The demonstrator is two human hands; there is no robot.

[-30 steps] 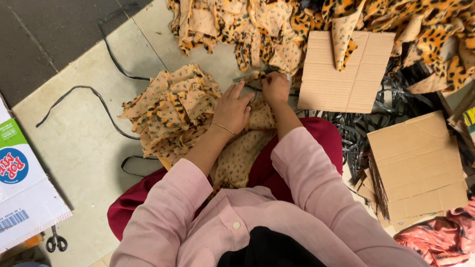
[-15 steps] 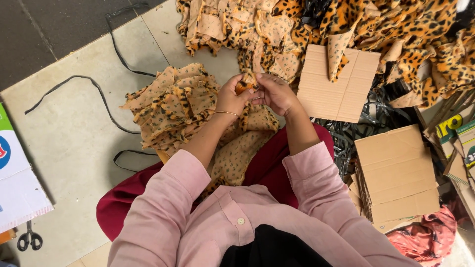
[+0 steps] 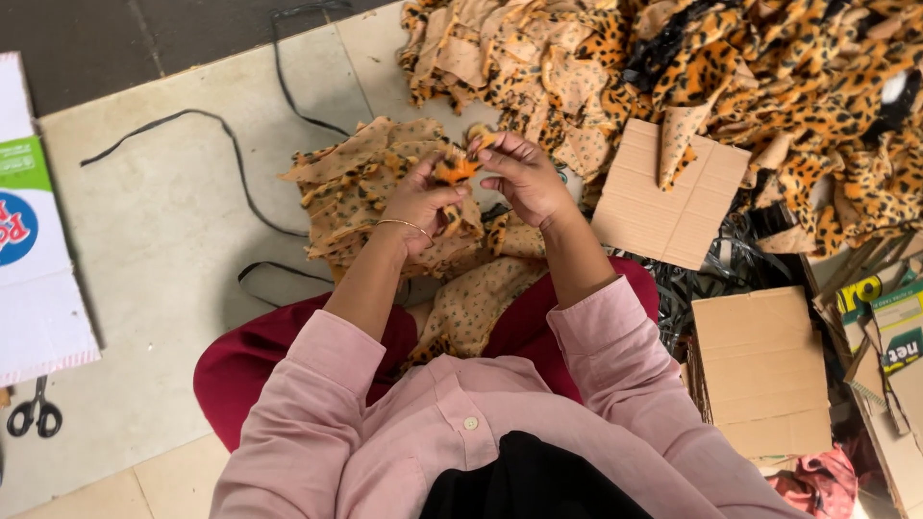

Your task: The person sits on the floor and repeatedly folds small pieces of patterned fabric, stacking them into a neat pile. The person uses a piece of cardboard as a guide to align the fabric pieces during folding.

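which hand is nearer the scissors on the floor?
Left. The left hand is on the side toward the scissors, which lie far off at the lower left floor edge. The right hand sits farther right, beside the flat cardboard piece.

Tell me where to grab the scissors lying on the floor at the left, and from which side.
Take the scissors by the two black finger loops, which lie nearest the person, coming straight down from above. The scissors lie flat on the pale floor, blades pointing away under the white box, so the loops are the only free part.
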